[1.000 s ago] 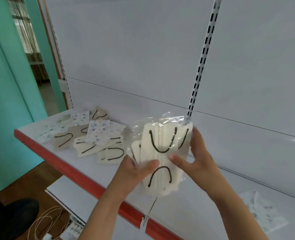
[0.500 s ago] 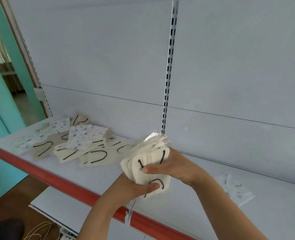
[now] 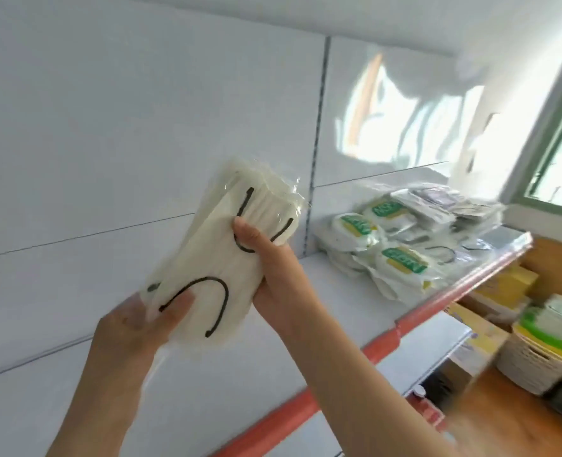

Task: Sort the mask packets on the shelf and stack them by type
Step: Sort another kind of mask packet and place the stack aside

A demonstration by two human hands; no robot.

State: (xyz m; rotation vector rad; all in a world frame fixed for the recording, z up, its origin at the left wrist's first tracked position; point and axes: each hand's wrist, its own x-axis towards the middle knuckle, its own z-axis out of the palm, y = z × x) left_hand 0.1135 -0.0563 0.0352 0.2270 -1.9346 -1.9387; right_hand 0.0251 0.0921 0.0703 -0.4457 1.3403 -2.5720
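1. While both hands stayed raised above the shelf (image 3: 322, 282), they held one stack (image 3: 220, 258) of cream mask packets with black loops.
2. Left hand (image 3: 141, 328) gripped the stack's lower end, thumb across the front.
3. Right hand (image 3: 269, 262) gripped its right side, thumb pressed on the wrapper.
4. Toward the shelf's far right end lay a pile (image 3: 405, 239) of packets, some with green labels, near the red front edge.
5. Below the shelf's right end sat a woven basket (image 3: 533, 367).
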